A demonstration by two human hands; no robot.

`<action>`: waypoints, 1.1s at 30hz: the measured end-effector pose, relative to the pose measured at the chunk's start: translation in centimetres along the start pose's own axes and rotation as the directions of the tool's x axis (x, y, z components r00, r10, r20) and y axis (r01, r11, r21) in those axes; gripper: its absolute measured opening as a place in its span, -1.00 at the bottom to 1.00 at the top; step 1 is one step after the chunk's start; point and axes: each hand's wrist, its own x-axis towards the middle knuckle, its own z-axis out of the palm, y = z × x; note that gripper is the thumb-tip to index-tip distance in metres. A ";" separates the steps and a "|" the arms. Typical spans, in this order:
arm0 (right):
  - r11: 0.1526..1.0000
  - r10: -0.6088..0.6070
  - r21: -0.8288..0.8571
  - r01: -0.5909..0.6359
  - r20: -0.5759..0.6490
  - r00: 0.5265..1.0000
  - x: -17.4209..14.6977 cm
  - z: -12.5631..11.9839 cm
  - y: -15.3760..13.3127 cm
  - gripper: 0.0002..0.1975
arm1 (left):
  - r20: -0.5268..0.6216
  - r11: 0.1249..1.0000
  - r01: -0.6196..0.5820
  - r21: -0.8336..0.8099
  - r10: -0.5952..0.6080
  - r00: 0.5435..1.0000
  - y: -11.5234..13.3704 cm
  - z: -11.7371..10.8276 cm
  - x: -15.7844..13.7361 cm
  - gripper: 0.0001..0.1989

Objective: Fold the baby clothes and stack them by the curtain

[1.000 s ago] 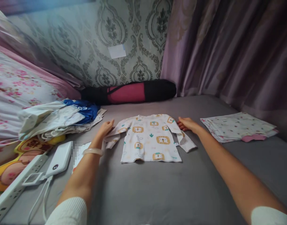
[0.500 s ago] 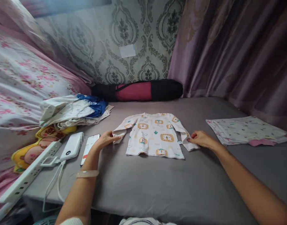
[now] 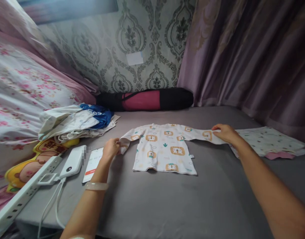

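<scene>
A small white long-sleeved shirt (image 3: 158, 149) printed with tan lion faces and green leaves lies spread on the grey sheet (image 3: 152, 202), its neck toward the wall. My left hand (image 3: 111, 148) is closed on the cuff end of the sleeve at the left, which bends downward. At the other side my right hand (image 3: 226, 133) pinches the right sleeve near its end. That sleeve is stretched out sideways, slightly raised, and its cuff reaches past my fingers toward the folded clothes (image 3: 269, 141).
At the left are a heap of clothes (image 3: 72, 121), a phone (image 3: 92, 164), a white power bank (image 3: 74, 161) with cables, a power strip (image 3: 25, 192) and a yellow cushion (image 3: 20, 172). A black and pink rolled bag (image 3: 142, 100) lies along the wall.
My right hand has moved right and away from me, drawing the right sleeve from hanging downward to straight out sideways. My left hand keeps its hold on the left sleeve.
</scene>
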 end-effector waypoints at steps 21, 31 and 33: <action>0.912 -0.388 -0.110 0.396 0.081 0.918 -6.8 12.5 -17.8 -0.45 | -0.467 0.955 -0.285 0.078 0.288 0.836 -1.8 2.2 7.6 -0.47; 0.899 -0.402 -0.106 0.424 0.184 0.897 -6.2 11.2 -17.9 -0.52 | -0.284 0.921 -0.034 0.389 0.155 0.946 0.4 1.8 7.0 -0.75; 0.899 -0.407 -0.079 0.431 0.210 0.889 -4.5 10.1 -17.7 -0.61 | -0.281 0.931 -0.102 0.350 0.208 0.937 2.0 1.8 7.6 -0.76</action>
